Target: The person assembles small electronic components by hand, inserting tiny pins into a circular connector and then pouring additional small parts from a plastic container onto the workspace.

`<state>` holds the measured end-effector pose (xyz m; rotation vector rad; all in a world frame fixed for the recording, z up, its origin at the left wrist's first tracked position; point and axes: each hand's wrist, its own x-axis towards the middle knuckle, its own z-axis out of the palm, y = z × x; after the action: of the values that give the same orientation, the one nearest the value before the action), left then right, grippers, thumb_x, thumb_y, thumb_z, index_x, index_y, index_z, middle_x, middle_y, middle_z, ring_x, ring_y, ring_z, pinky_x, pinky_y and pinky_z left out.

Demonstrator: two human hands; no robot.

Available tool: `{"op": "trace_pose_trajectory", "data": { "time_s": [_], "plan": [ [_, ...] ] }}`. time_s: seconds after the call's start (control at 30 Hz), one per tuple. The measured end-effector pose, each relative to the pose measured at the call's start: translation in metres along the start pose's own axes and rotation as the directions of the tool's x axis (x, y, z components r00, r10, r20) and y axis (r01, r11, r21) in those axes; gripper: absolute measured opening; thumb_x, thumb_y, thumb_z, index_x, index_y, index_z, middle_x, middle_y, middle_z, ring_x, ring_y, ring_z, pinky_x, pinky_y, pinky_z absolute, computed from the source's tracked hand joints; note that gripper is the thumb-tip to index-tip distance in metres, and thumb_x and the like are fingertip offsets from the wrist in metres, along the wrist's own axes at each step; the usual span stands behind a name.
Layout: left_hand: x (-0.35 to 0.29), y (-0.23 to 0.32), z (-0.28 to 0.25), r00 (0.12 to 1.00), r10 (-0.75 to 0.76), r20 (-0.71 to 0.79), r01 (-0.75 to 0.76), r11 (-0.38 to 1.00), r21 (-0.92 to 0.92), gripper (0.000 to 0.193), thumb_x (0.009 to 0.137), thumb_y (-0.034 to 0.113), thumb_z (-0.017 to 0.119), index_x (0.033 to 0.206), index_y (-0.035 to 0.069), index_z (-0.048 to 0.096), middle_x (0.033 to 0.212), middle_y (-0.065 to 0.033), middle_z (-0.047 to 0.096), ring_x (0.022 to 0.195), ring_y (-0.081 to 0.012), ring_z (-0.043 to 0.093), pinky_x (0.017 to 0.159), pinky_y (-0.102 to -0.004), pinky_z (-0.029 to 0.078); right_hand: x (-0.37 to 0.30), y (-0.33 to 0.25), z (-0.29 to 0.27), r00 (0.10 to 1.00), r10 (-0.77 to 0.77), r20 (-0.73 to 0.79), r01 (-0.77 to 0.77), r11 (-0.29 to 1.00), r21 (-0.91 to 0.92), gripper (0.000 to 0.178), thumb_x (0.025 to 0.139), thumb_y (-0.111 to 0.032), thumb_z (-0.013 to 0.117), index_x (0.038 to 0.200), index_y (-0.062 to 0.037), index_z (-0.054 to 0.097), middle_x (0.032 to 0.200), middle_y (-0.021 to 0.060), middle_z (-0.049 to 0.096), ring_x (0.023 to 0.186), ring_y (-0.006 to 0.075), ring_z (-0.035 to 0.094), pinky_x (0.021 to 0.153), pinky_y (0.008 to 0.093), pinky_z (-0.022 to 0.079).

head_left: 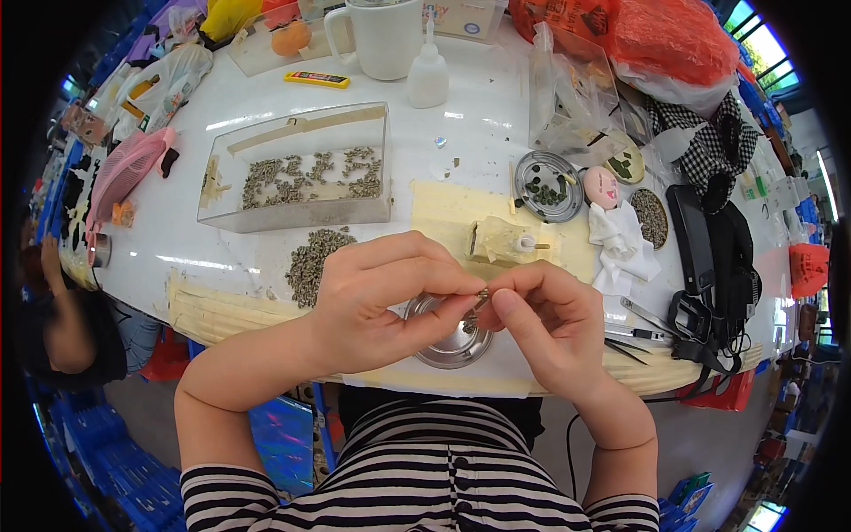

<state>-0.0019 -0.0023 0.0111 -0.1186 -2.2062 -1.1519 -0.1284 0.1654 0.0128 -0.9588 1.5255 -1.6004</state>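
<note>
My left hand [377, 301] and my right hand [554, 330] meet in front of me, thumb and forefinger pinched on each. Between their fingertips is a tiny greyish metal part [482, 299], too small to make out in detail. Right below the fingers sits a round metal dish [454, 360] with a few small parts in it, half hidden by my hands. Beside my left hand a loose pile of small grey-brown parts [310, 264] lies on the table. Beyond the fingertips stands a tape-wrapped block [496, 244] with a white peg sticking out.
A clear rectangular box [306, 217] holds more parts. To the right are a round dish [578, 206] of dark green pieces, crumpled white tissue [618, 239], tweezers [645, 312] and a black strap [696, 257]. A white squeeze bottle [429, 82] and mug [387, 44] stand farther back.
</note>
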Motion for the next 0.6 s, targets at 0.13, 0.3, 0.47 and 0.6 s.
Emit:
{"op": "trace_pose_trajectory", "data": {
  "time_s": [0.13, 0.3, 0.47, 0.6],
  "plan": [
    [0.000, -0.001, 0.001, 1.000, 0.015, -0.001, -0.015, 1.000, 0.007, 0.023, 0.071, -0.008, 0.076, 0.092, 0.001, 0.073, 0.082, -0.0091, 0.069, 0.070, -0.0160, 0.067, 0.061, -0.0246, 0.053, 0.000, 0.001, 0.001, 0.999, -0.045, -0.004, 0.045, 0.998, -0.045, 0.010, 0.093, -0.003, 0.064, 0.100, 0.0036, 0.068, 0.082, 0.0057, 0.071, 0.074, 0.0084, 0.066, 0.069, 0.0213, 0.052],
    [0.000, 0.000, 0.001, 1.000, 0.027, -0.016, -0.026, 1.000, 0.013, 0.022, 0.071, -0.008, 0.076, 0.091, 0.000, 0.073, 0.082, -0.0092, 0.069, 0.069, -0.0155, 0.066, 0.060, -0.0241, 0.052, 0.002, -0.003, -0.008, 0.926, -0.358, -0.121, 0.289, 0.877, -0.384, 0.009, 0.087, 0.001, 0.069, 0.095, 0.0035, 0.070, 0.079, 0.0067, 0.069, 0.065, 0.0085, 0.062, 0.062, 0.0216, 0.050],
    [0.000, -0.002, 0.001, 0.999, 0.028, -0.033, -0.027, 0.999, 0.020, 0.021, 0.070, -0.008, 0.076, 0.090, -0.001, 0.073, 0.082, -0.0096, 0.069, 0.069, -0.0150, 0.066, 0.060, -0.0240, 0.051, 0.011, -0.011, -0.025, 0.768, -0.624, -0.144, 0.285, 0.535, -0.795, 0.015, 0.078, 0.001, 0.076, 0.092, -0.0007, 0.071, 0.074, 0.0055, 0.062, 0.063, 0.0140, 0.054, 0.055, 0.0253, 0.044],
    [0.001, -0.002, 0.001, 0.999, -0.024, -0.042, 0.024, 1.000, -0.009, 0.019, 0.072, -0.007, 0.076, 0.089, -0.001, 0.073, 0.081, -0.0092, 0.069, 0.068, -0.0146, 0.066, 0.059, -0.0241, 0.051, 0.014, -0.009, -0.028, 0.828, -0.542, -0.144, 0.195, 0.518, -0.833, 0.014, 0.077, -0.001, 0.077, 0.089, -0.0029, 0.070, 0.073, 0.0047, 0.058, 0.067, 0.0165, 0.055, 0.058, 0.0291, 0.043]
  ]
}}
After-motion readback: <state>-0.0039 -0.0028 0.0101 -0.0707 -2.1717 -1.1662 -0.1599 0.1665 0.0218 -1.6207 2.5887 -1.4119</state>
